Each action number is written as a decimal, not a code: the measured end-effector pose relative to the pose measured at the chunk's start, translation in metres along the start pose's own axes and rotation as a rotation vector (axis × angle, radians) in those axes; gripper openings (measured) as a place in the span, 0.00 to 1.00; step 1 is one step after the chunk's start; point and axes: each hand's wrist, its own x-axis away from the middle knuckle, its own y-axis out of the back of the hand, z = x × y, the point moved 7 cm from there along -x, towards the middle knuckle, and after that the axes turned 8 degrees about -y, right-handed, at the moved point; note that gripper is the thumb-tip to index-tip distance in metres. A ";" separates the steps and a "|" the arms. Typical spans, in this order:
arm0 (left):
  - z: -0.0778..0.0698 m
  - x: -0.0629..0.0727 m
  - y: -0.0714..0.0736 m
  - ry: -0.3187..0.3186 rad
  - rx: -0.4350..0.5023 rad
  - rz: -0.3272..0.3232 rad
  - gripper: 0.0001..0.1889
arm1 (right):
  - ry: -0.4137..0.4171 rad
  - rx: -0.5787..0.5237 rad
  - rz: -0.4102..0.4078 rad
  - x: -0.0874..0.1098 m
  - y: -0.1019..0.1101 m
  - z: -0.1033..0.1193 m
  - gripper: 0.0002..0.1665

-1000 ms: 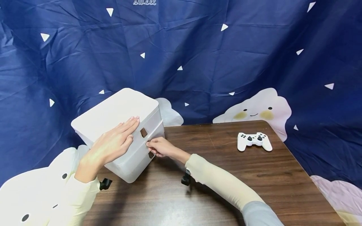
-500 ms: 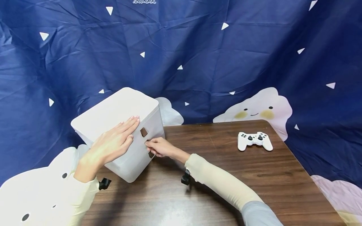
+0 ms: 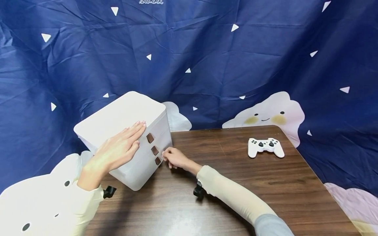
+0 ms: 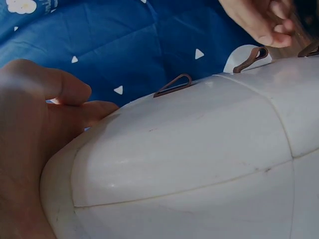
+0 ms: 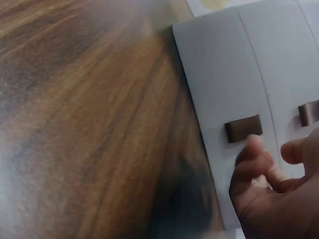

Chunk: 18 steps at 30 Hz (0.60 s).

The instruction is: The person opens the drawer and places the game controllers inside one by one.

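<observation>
A white storage box with three drawers (image 3: 121, 113) stands at the left of the table, its drawer fronts flush. Brown pull tabs run down the front: the top tab (image 3: 150, 138), middle tab (image 3: 155, 150) and bottom tab (image 3: 157, 161). My left hand (image 3: 113, 152) rests flat on the lid, fingers straight and reaching the front edge. Just off the front is my right hand (image 3: 178, 158), fingers loosely bent with nothing between them. In the right wrist view, a fingertip of that hand (image 5: 264, 186) overlaps the lower edge of the bottom tab (image 5: 243, 128).
A white game controller (image 3: 265, 148) lies toward the back right of the brown wooden table (image 3: 224, 183). Behind the table hangs a dark blue curtain (image 3: 200, 42) with clouds and white triangles. A small black wrist camera (image 3: 198, 190) sits under the right sleeve.
The middle drawer, slightly out a second ago, has gone in flush. My right hand has let go of the middle tab and drawn back to the right. The left hand has stayed put.
</observation>
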 end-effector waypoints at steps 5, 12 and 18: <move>0.000 -0.001 -0.001 0.003 -0.002 0.015 0.30 | -0.030 -0.062 0.056 0.000 -0.008 -0.011 0.11; 0.000 -0.002 0.000 -0.011 0.005 -0.006 0.30 | -0.079 -0.201 0.110 0.001 -0.021 -0.020 0.18; 0.000 0.000 0.001 -0.007 0.016 -0.014 0.30 | -0.087 -0.119 0.126 0.001 -0.028 -0.021 0.17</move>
